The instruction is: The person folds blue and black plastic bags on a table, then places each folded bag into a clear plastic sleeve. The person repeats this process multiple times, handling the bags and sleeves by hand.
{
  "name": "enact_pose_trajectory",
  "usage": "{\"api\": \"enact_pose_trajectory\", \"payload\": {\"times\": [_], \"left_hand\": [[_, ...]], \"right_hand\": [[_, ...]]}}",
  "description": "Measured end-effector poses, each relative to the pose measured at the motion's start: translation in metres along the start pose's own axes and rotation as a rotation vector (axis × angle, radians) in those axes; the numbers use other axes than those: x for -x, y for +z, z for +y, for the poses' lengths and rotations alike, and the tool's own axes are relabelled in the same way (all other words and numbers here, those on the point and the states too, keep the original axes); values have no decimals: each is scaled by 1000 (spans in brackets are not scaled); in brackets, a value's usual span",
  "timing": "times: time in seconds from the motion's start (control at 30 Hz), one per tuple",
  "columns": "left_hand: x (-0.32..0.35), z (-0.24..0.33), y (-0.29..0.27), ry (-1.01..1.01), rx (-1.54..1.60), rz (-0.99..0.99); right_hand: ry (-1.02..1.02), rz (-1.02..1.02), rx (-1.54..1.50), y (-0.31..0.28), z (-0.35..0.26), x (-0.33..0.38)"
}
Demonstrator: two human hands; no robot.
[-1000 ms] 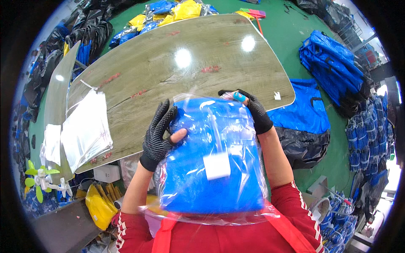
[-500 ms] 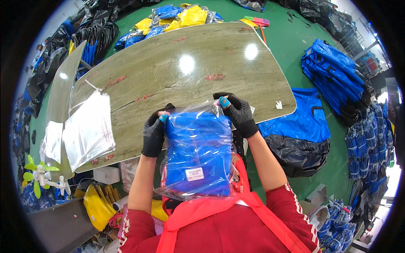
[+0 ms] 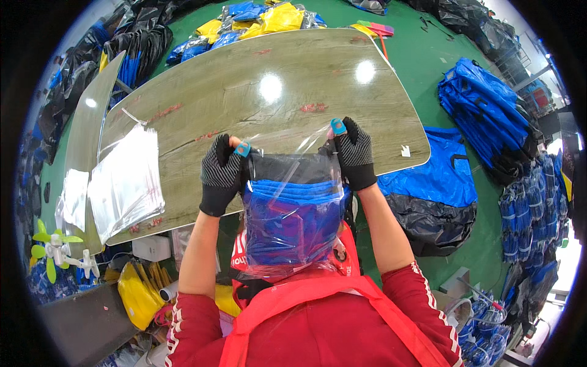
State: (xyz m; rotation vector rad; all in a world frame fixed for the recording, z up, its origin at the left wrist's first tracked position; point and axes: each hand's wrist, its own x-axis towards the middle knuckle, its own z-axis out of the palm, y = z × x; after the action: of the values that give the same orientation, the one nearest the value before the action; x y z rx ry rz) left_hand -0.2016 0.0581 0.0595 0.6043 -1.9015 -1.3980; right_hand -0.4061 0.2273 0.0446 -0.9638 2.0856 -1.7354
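Observation:
A clear plastic bag (image 3: 293,238) hangs in front of my red apron, with a folded blue and black fabric piece (image 3: 292,191) inside it. My left hand (image 3: 224,165), in a black dotted glove with bare fingertips, pinches the bag's upper left corner. At the upper right corner, my right hand (image 3: 353,150) grips the bag in the same way. Blue bands wrap both thumbs. The plastic stretches between the two hands, above the fabric. Left of my hands, a stack of clear plastic bags (image 3: 127,183) lies on the wood-patterned table (image 3: 244,110).
Bagged blue and yellow bundles (image 3: 278,19) are heaped beyond the table. To the right, a blue and black fabric piece (image 3: 428,189) lies on the green floor, near a stack of blue folded pieces (image 3: 483,110). A small green-bladed fan (image 3: 55,248) stands at left.
Both hands have lifted and tipped the bag's top. The folded fabric's layered blue edge and black part now face up, and the white label no longer shows.

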Motion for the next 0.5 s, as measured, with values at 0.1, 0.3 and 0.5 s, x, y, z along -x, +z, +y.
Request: {"api": "enact_pose_trajectory", "payload": {"times": [0.1, 0.3, 0.5], "left_hand": [[-3, -3, -4, -55, 119, -39], [21, -18, -12, -320, 290, 12], [47, -35, -21, -64, 254, -62]], "right_hand": [[-2, -120, -189, -9, 0, 2], [338, -495, -209, -25, 15, 32], [4, -82, -293, -11, 32, 48]]}}
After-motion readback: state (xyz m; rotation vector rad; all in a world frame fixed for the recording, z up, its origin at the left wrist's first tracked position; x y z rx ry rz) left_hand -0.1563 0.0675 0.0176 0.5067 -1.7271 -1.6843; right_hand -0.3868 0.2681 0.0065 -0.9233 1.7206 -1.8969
